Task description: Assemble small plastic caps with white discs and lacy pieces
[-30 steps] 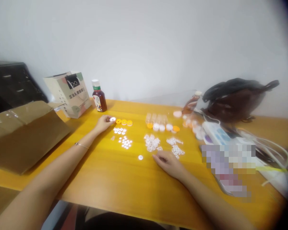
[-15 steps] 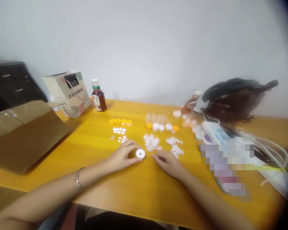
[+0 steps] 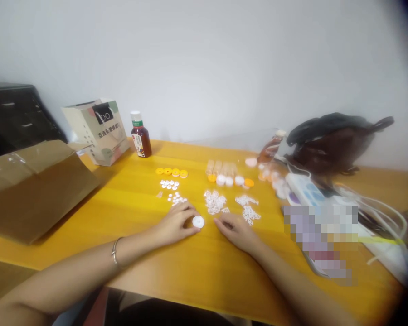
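A round white disc (image 3: 198, 222) is held at its left edge between the thumb and fingers of my left hand (image 3: 178, 222). To its right, my right hand (image 3: 236, 230) rests on the table with curled fingers; whether they hold anything small is hidden. Just beyond my hands lie small white discs (image 3: 177, 198), white pointed caps (image 3: 169, 184) and a row of yellow rings (image 3: 172, 172). Lacy white pieces (image 3: 214, 202) form one pile, with more flat white pieces (image 3: 250, 215) to the right. Behind them are white and orange round parts (image 3: 229, 180) and clear containers (image 3: 221, 167).
On the left of the table (image 3: 136, 267) stand an open cardboard box (image 3: 37, 194), a paper bag (image 3: 107, 136) and a dark bottle (image 3: 142, 140). At the right are a dark bag (image 3: 329, 145), a power strip (image 3: 305, 188), cables and a blurred-out object (image 3: 321, 244).
The disc in my left hand has tilted and its dark centre hole no longer shows clearly. My right hand has barely moved.
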Demonstrator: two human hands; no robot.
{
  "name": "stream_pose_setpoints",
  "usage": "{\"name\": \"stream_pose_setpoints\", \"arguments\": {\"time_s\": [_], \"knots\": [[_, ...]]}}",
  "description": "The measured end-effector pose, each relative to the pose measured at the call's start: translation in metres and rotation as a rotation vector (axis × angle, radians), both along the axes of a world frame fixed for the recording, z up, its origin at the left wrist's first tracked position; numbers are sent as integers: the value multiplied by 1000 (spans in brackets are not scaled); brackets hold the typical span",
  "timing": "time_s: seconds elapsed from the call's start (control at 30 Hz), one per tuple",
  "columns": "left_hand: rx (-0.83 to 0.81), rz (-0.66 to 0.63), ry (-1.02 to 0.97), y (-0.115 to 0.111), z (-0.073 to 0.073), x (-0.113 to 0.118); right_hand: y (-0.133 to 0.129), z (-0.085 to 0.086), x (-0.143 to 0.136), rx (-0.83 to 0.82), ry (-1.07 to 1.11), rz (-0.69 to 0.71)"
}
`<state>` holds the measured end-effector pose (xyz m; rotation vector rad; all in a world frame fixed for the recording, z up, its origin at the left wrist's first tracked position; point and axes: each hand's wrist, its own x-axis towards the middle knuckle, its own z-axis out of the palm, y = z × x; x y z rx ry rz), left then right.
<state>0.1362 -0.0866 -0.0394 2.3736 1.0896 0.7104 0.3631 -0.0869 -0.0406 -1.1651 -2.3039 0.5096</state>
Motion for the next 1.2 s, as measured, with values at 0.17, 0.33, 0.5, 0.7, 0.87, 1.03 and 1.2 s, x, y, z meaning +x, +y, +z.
{"name": "stream_pose_setpoints", "arguments": {"time_s": [0.17, 0.33, 0.5, 0.7, 0.87, 1.03, 1.2], "knots": [[29, 4, -14, 1, 0, -2, 0, 2, -15, 37, 6, -3], [4, -6, -46, -3, 3, -1, 2, 4, -37, 80, 71, -85], [59, 41, -85, 11, 26, -21, -2, 5, -44, 49, 113, -55], [-103, 255, 27, 68, 40, -96, -2, 4, -35, -66, 157, -22], [-272, 198, 16, 87, 26, -122, 0, 4, -34, -111, 156, -8], [-317, 133, 18, 86, 22, -116, 0, 4, -31, -137, 165, -1], [-322, 97, 23, 87, 22, -116, 1, 4, -31, -145, 173, 3]]}}
